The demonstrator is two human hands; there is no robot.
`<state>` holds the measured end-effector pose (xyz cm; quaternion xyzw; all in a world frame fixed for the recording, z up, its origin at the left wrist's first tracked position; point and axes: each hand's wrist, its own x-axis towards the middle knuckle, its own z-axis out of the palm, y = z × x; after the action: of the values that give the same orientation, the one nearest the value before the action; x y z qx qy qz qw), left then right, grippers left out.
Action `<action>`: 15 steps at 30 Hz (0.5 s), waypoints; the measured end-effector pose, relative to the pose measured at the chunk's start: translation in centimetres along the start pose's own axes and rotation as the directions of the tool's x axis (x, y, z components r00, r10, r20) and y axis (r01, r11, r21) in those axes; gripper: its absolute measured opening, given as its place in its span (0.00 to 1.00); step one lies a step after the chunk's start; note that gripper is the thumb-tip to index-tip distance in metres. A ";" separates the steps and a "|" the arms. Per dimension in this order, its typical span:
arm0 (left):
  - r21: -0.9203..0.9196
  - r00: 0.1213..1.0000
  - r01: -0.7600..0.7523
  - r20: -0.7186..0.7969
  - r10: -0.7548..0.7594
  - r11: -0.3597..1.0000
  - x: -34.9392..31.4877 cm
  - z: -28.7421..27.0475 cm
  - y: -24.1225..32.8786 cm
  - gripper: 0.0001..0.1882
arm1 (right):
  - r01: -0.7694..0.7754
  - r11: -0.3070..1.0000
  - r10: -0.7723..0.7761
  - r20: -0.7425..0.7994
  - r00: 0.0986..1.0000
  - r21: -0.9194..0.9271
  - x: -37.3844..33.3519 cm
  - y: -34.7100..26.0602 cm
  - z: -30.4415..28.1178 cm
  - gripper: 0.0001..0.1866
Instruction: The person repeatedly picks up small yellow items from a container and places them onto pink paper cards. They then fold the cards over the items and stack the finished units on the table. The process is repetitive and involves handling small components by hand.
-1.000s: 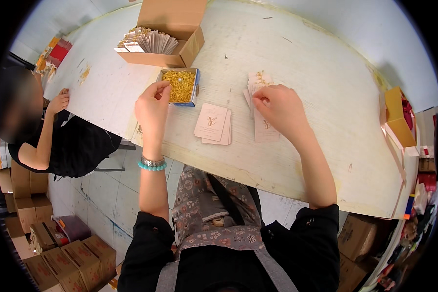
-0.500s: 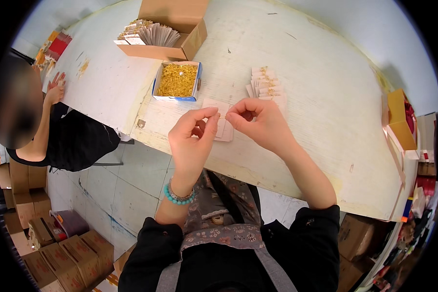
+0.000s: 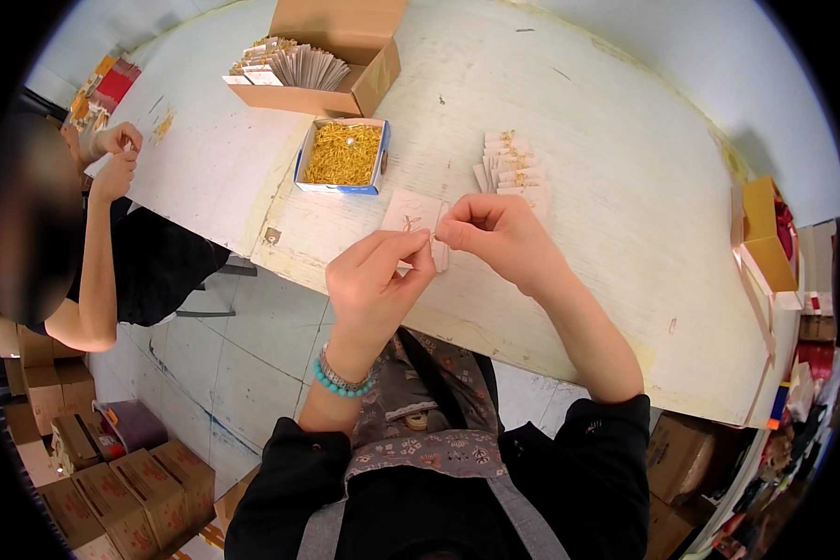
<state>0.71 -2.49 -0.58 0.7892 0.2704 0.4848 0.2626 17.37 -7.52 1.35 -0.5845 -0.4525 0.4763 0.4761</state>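
My left hand [image 3: 378, 273] and my right hand [image 3: 502, 241] meet over a pale card [image 3: 407, 209] with a small gold mark. Thumb and forefinger are pinched on each hand, and the fingertips nearly touch at the card's right side. What lies between them is too small and hidden to make out. Beneath and beside this card, the edges of other pale cards show. Just beyond my hands, a blue-and-white box [image 3: 380, 177] holds a heap of small gold pin-like pieces [image 3: 342, 154]. Right of it lies a fanned row of pale cards [image 3: 516, 168] with gold pieces along their tops.
An open cardboard box [image 3: 375, 89] packed with upright cards stands at the far left of the white table [image 3: 616, 243]. A co-worker's hands [image 3: 119, 159] are at the left table edge. A yellowish open box [image 3: 768, 238] sits at the right edge. Cartons [image 3: 131, 495] stand on the floor.
My left hand has moved right and slightly down, and its fingertips have come over the card. The gold piece visible earlier between my fingertips is now hidden. The co-worker's hands have come together.
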 end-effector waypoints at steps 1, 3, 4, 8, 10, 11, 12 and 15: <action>-0.021 0.998 0.056 0.004 -0.056 0.998 -0.1 0.0 0.1 0.09 | 0.017 1.000 -0.017 -0.015 1.000 -0.003 0.0 0.1 0.1 0.09; -0.161 0.973 0.229 0.006 -0.231 0.960 -0.4 0.1 0.3 0.08 | 0.068 0.998 -0.068 -0.026 0.997 -0.013 0.0 -0.1 0.5 0.09; -0.280 0.938 0.337 0.019 -0.346 0.899 -0.7 0.2 0.4 0.08 | 0.101 0.995 -0.101 -0.022 0.995 -0.020 -0.2 -0.4 0.7 0.09; -0.402 0.814 0.577 0.212 -0.541 0.711 -0.4 -0.3 0.1 0.09 | 0.170 0.977 -0.178 -0.056 0.982 -0.127 -0.4 -0.3 0.8 0.06; 0.025 0.901 0.428 0.069 -0.429 0.903 -0.1 0.0 -0.8 0.13 | 0.156 0.980 -0.170 -0.120 0.978 -0.120 -0.1 0.2 0.6 0.06; 0.251 0.938 0.330 0.024 -0.346 0.910 -0.1 0.2 -1.5 0.14 | 0.148 0.982 -0.165 -0.151 0.975 -0.116 0.2 0.3 0.4 0.06; 0.375 0.956 0.276 -0.009 -0.295 0.885 -0.3 0.4 -2.3 0.15 | 0.128 0.985 -0.146 -0.152 0.978 -0.119 0.3 0.3 0.2 0.06; 0.548 0.953 0.269 -0.029 -0.303 0.792 -0.8 0.7 -4.1 0.17 | 0.096 0.984 -0.118 -0.152 0.981 -0.148 0.5 0.2 -0.2 0.06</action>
<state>0.32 -0.21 -4.15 0.7952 0.5052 0.3185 0.1050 17.60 -7.11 1.09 -0.6275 -0.4761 0.3686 0.4936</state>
